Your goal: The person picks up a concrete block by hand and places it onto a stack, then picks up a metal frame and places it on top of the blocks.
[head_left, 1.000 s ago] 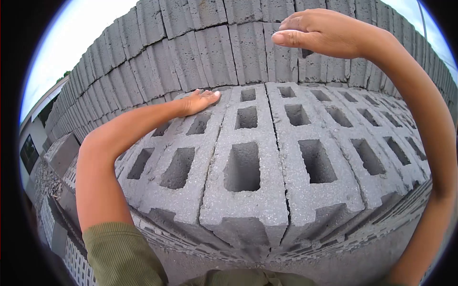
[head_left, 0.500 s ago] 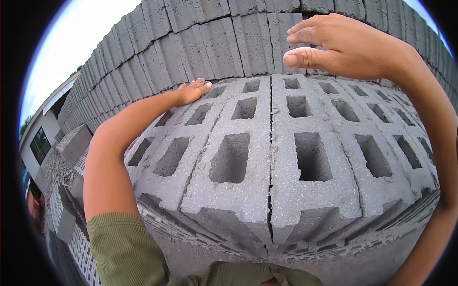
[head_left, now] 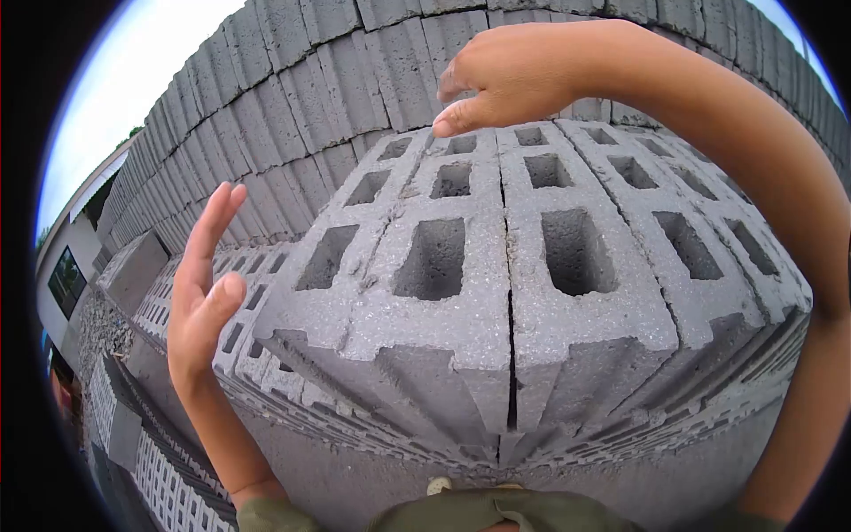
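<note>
A row of grey hollow concrete blocks (head_left: 483,319) lies side by side in front of me, rectangular holes facing up and grooved ends toward my body. My left hand (head_left: 202,306) is raised off the left end of this row, fingers stretched upward and thumb apart, with nothing in it. Over the far end of the row hovers my right hand (head_left: 501,80), palm turned down and left. Its thumb stands apart from its partly hidden fingers, and no object shows in it.
A tall wall of stacked grey blocks (head_left: 337,89) rises behind the row. To the left, more hollow blocks (head_left: 239,306) sit at a lower level. Farther left are a gravel pile (head_left: 105,335), further block stacks (head_left: 177,483) and a building (head_left: 75,253) with a dark window.
My left hand has lifted off the block tops and moved left and toward me. My right hand has shifted left over the row. More of the lower blocks at left now shows.
</note>
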`<move>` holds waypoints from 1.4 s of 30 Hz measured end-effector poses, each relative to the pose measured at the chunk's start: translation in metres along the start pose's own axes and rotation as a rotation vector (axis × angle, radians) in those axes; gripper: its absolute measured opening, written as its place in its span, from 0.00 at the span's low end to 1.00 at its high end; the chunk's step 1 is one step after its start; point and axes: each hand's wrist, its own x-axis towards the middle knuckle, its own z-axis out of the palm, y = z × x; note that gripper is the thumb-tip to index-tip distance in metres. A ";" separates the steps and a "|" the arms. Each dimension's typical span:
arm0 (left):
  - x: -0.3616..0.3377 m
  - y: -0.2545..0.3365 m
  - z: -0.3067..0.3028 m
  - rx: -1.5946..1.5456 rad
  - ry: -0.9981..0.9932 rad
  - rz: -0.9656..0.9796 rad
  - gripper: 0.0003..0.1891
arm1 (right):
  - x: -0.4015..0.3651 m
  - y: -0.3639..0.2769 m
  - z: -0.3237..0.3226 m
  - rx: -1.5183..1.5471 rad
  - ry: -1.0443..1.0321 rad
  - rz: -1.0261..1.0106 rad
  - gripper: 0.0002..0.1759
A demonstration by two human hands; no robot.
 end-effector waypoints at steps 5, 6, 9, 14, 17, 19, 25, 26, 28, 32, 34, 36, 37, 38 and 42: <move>-0.110 -0.070 0.030 -0.181 -0.193 -0.193 0.57 | 0.101 -0.017 0.031 0.183 -0.254 0.044 0.33; -0.115 -0.076 0.039 -0.229 -0.240 -0.265 0.54 | 0.120 -0.020 0.044 0.231 -0.275 0.054 0.36; -0.115 -0.093 0.070 -0.272 -0.147 -0.078 0.38 | 0.162 -0.030 0.072 0.266 -0.422 0.092 0.41; -0.100 -0.093 0.080 -0.511 -0.071 -0.036 0.15 | 0.183 -0.029 0.103 0.327 -0.512 0.115 0.42; -0.106 -0.109 0.090 -0.557 -0.122 -0.068 0.14 | 0.175 -0.034 0.111 0.377 -0.394 0.156 0.37; -0.098 -0.090 0.081 -0.582 -0.103 -0.058 0.16 | 0.171 -0.036 0.109 0.368 -0.359 0.169 0.35; -0.094 -0.099 0.082 -0.721 -0.090 -0.181 0.33 | 0.175 -0.032 0.104 0.370 -0.349 0.156 0.32; -0.099 -0.101 0.079 -0.753 -0.099 -0.270 0.34 | 0.178 -0.031 0.104 0.424 -0.398 0.132 0.28; -0.105 -0.113 0.074 -0.806 -0.206 -0.420 0.29 | 0.176 -0.033 0.105 0.450 -0.407 0.144 0.27; -0.109 -0.096 0.076 -0.739 -0.102 -0.376 0.28 | 0.167 -0.039 0.109 0.328 -0.269 0.119 0.28; -0.104 -0.096 0.075 -0.725 -0.124 -0.374 0.28 | 0.164 -0.040 0.106 0.292 -0.229 0.127 0.29; -0.103 -0.093 0.073 -0.696 -0.130 -0.366 0.29 | 0.166 -0.035 0.105 0.303 -0.252 0.099 0.31; -0.103 -0.093 0.074 -0.699 -0.100 -0.328 0.28 | 0.168 -0.031 0.106 0.321 -0.276 0.071 0.31; -0.100 -0.091 0.076 -0.725 -0.100 -0.341 0.28 | 0.171 -0.028 0.106 0.339 -0.306 0.044 0.32; -0.102 -0.087 0.074 -0.747 -0.176 -0.419 0.31 | 0.177 -0.022 0.109 0.427 -0.403 -0.009 0.34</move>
